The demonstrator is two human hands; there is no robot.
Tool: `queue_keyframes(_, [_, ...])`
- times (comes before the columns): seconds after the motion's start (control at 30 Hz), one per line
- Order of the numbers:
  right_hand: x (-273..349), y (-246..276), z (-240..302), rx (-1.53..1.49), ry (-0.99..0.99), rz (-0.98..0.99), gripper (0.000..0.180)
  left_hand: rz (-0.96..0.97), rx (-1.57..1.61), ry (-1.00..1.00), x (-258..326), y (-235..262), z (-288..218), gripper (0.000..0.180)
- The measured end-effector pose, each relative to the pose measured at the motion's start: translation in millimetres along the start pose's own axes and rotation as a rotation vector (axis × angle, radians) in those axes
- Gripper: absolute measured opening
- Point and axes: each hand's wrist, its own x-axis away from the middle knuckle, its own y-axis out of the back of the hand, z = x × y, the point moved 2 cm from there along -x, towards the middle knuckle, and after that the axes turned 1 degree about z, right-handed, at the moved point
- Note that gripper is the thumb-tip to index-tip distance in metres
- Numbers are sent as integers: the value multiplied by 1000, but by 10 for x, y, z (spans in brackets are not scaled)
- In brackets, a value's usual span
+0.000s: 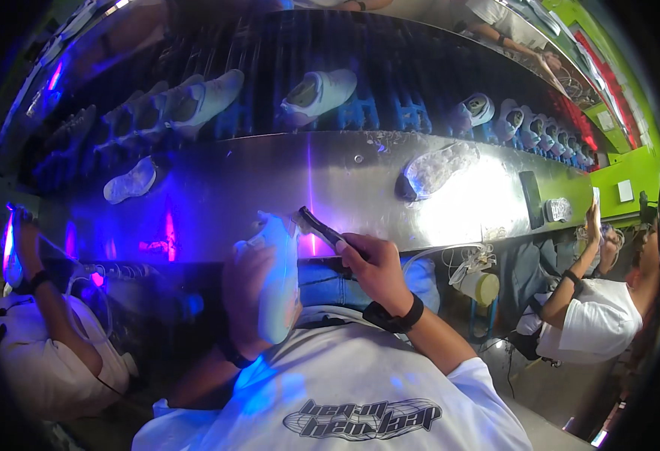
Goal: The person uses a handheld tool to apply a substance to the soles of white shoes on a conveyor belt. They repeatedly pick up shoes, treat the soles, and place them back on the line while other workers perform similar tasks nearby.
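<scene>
My left hand (241, 289) is wrapped round a white shoe (279, 274), held upright in front of my chest with its side lit blue. In my right hand (379, 272) is a small brush (322, 228) with a dark handle, gripped between thumb and fingers. The brush's head points up and left, close beside the upper part of the shoe; a small gap shows between them. Some of my left fingers are hidden behind the shoe.
Ahead runs a metal bench (262, 177). A pale sole-shaped piece (131, 180) and a larger whitish one (441, 169) lie on it. Beyond, several white shoes (318, 96) stand on a dark conveyor with blue racks (356, 114). Co-workers sit left and right; cables hang by a yellowish container (478, 287).
</scene>
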Motion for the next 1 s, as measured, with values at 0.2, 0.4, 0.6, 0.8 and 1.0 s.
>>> queue_keyframes(0.2, [329, 26, -29, -120, 44, 94, 24, -39, 24, 27, 87, -76, 27, 62])
queue_keyframes(0.4, [182, 114, 122, 139, 169, 43, 19, -81, 65, 11, 103, -134, 7, 60])
queue_keyframes(0.6, [299, 165, 225, 95, 140, 111, 21, -90, 32, 2, 97, -130, -53, 57])
queue_keyframes(0.8, [542, 372, 363, -86, -13, 279, 24, -1, -31, -11, 14, -65, -118, 64])
queue_keyframes(1.0, [750, 440, 367, -165, 79, 193, 26, 37, -33, 76, -126, -93, -257, 78])
